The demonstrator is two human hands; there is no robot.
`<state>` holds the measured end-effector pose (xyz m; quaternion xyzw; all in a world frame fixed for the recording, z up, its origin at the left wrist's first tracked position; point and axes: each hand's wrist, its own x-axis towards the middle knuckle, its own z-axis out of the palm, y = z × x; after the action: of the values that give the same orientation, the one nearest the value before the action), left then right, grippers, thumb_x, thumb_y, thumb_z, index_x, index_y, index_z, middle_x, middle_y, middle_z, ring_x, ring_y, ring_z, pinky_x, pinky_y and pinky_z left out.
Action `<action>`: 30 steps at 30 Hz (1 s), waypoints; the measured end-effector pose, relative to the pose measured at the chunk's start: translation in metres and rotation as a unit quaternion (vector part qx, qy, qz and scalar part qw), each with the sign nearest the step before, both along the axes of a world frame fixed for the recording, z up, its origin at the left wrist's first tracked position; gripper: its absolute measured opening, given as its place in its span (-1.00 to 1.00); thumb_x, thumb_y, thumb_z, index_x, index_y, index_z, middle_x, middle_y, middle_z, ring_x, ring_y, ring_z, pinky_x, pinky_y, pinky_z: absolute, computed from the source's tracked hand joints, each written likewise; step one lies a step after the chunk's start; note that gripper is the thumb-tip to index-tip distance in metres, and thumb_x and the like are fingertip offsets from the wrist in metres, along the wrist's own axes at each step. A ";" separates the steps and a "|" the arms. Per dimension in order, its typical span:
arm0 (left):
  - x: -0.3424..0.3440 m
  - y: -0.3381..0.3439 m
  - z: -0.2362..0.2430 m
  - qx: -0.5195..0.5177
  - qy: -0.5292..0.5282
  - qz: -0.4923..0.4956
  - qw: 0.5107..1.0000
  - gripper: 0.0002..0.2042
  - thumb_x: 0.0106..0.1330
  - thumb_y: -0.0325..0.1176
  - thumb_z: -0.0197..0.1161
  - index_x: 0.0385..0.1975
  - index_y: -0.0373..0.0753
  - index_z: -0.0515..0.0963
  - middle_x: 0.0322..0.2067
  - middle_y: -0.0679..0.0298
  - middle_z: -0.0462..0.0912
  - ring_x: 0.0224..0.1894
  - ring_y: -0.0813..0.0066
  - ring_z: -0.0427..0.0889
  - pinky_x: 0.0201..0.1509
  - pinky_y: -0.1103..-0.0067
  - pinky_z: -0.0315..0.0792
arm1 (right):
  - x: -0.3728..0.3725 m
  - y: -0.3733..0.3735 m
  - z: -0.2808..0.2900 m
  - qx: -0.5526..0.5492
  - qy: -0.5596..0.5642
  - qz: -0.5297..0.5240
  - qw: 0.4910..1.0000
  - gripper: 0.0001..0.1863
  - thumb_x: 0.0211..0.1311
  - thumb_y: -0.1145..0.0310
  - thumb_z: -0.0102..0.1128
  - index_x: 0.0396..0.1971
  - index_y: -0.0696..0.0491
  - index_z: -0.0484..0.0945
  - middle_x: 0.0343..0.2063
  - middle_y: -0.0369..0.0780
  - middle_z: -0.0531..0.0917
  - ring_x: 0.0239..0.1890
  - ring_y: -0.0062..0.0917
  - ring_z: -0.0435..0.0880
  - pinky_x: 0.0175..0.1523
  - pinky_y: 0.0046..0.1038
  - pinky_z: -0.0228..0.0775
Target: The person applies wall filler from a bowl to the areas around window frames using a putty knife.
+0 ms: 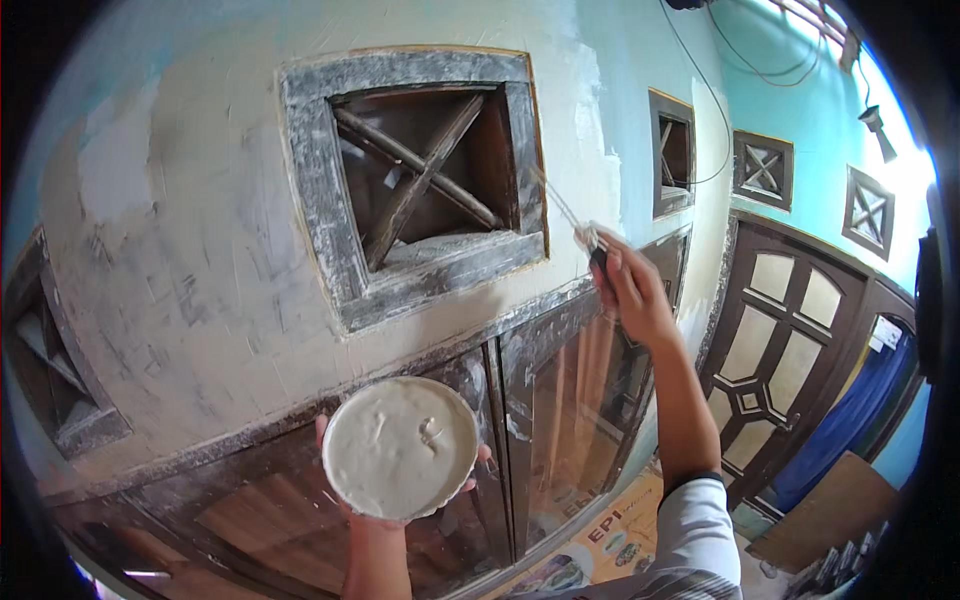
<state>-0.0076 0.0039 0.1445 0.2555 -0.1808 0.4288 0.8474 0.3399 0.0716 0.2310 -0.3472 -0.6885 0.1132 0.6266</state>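
My left hand (379, 521) holds up a round bowl (471, 425) from below, its fingertips showing at both sides of the rim. Creamy white wall filler (395, 460) fills it almost to the brim, with a few ridges on the surface. In my right hand (640, 297) is a putty knife (599, 257) with a dark handle, filler smeared near the base of its thin blade. The blade points up and left to the right edge of a worn grey vent frame (428, 279); whether it touches the wall I cannot tell.
Dark crossed bars (428, 178) fill the vent opening. Below it run brown wooden window panels (560, 440) with glass. The wall (215, 200) is patchy with filler. To the right stand a panelled door (765, 360), a blue curtain (845, 420) and a leaning brown board (825, 515). Cables (728, 130) hang overhead.
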 end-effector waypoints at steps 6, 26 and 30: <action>-0.012 -0.013 0.010 -0.033 -0.014 0.057 0.998 0.00 0.27 0.51 -0.07 0.48 -0.22 0.06 0.36 -0.39 0.12 0.22 -0.87 0.15 0.05 -0.48 0.33 | 0.040 0.094 0.099 0.144 0.002 -0.167 0.975 -0.53 0.60 0.19 -0.05 0.38 0.02 0.36 -0.36 -0.28 0.60 -0.41 -0.66 0.50 -0.27 -0.52 0.44; -0.027 -0.031 0.027 -0.038 0.022 0.197 0.979 -0.01 0.28 0.52 -0.12 0.46 -0.23 0.09 0.33 -0.35 0.21 0.07 -0.86 0.32 -0.16 -0.41 0.50 | 0.054 0.113 0.128 0.222 -0.059 -0.294 0.928 -0.52 0.50 0.32 0.03 0.35 0.07 0.37 -0.10 0.15 0.67 -0.02 0.02 0.68 0.03 -0.20 0.53; -0.020 -0.030 0.028 -0.057 0.035 0.193 0.979 -0.03 0.28 0.52 -0.13 0.45 -0.20 0.12 0.30 -0.35 0.24 0.04 -0.84 0.37 -0.19 -0.37 0.54 | 0.057 0.121 0.152 0.154 -0.109 -0.335 0.923 -0.50 0.49 0.17 0.04 0.36 -0.05 0.39 -0.31 0.09 0.70 -0.22 0.02 0.70 -0.15 -0.14 0.49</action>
<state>-0.0274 -0.0260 0.1729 0.2516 -0.0733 0.5846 0.7678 0.3970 0.1926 0.3826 -0.4672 -0.6049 -0.2495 0.5946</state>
